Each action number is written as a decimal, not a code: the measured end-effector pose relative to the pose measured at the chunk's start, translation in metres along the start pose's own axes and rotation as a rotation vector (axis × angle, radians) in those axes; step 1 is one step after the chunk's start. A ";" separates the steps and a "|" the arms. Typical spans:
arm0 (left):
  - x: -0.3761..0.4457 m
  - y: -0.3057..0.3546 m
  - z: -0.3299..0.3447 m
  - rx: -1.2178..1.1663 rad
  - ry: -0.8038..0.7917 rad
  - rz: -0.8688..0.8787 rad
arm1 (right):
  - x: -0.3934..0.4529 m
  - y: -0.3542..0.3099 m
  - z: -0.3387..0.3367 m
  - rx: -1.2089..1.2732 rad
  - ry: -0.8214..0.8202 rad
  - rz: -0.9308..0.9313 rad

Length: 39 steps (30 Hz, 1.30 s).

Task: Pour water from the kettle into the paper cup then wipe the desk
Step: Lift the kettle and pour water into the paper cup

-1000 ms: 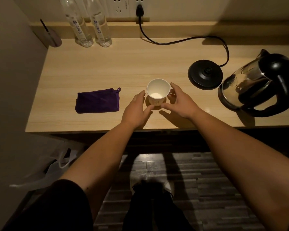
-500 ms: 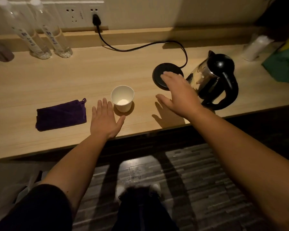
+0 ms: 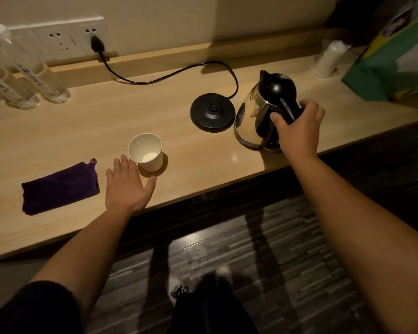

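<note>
One hand (image 3: 297,131) round kettle (image 3: 258,116) handle

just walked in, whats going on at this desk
A person is about to pour water. Their right hand grips the handle of the kettle, which stands on the desk beside its base. The left hand rests open next to the upright paper cup. The purple cloth lies folded, untouched.

Bare forearms, black short sleeve (image 3: 34,307), dark trousers (image 3: 212,312), white laced shoes (image 3: 176,288)
</note>
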<state>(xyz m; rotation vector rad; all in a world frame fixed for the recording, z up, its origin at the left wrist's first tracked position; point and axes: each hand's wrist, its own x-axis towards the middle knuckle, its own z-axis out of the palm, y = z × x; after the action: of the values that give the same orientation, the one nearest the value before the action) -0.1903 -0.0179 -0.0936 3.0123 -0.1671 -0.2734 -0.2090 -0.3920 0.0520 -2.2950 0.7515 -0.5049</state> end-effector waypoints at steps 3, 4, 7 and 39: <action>0.001 0.000 0.000 0.004 0.008 -0.001 | 0.003 0.001 0.002 0.165 -0.027 0.137; 0.001 0.000 -0.001 0.005 0.014 -0.003 | 0.003 0.001 0.002 0.199 -0.026 0.157; -0.001 0.001 -0.001 0.012 0.007 -0.018 | 0.001 -0.001 0.000 0.247 -0.022 0.150; -0.001 -0.002 0.002 -0.011 -0.026 -0.027 | -0.034 -0.149 -0.002 -0.362 -0.693 -0.698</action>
<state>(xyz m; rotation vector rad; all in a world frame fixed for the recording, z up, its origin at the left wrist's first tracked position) -0.1919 -0.0163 -0.0958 3.0031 -0.1266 -0.3147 -0.1796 -0.2800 0.1511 -2.7823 -0.3413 0.1785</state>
